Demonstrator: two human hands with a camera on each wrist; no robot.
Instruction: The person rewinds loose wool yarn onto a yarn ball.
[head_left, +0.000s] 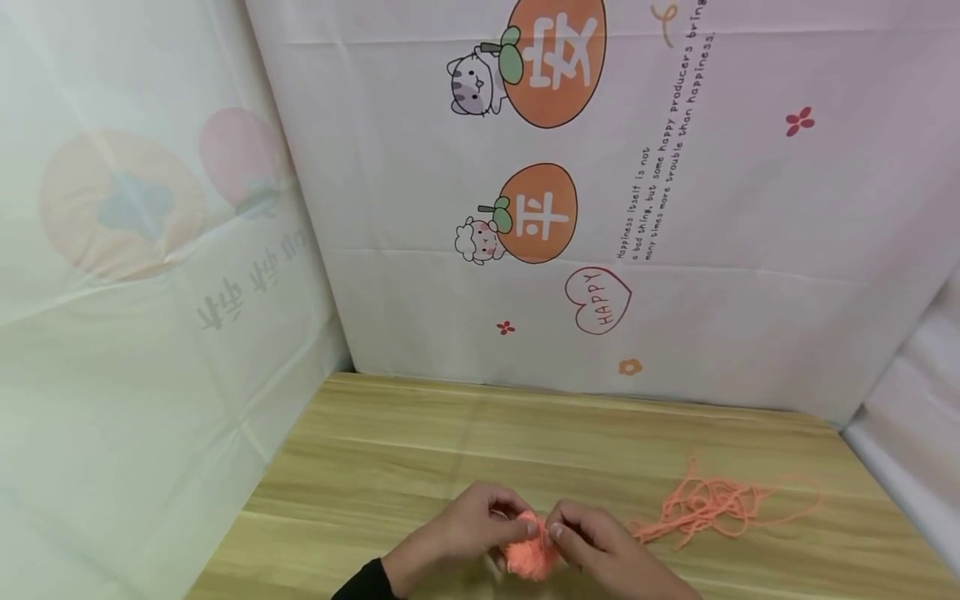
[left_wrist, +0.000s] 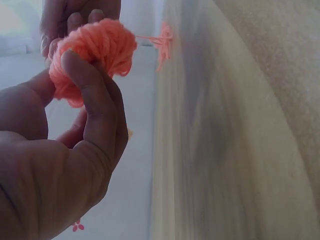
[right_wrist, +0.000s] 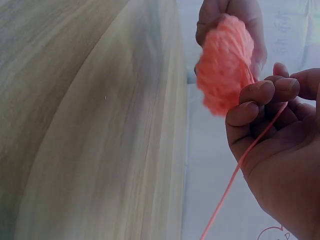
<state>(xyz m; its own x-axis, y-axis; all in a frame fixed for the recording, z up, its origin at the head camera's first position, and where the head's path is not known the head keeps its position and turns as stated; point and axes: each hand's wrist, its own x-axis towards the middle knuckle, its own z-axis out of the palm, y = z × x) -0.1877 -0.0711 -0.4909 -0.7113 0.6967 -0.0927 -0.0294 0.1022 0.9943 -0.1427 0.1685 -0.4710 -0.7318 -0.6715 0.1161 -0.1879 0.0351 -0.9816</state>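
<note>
Near the table's front edge, a ball of coral-orange yarn is held up between both hands. My left hand grips it with thumb and fingers curled round its side; the left wrist view shows the wound strands of the yarn ball bulging past the fingertips. Close against the ball, my right hand pinches the yarn strand, which runs through the curled fingers and hangs down past the palm. The ball's far side is partly hidden by the left hand.
A loose tangle of the same yarn lies on the wood-grain table to the right. Behind the table hangs a printed white cloth, and another pale cloth closes off the left side.
</note>
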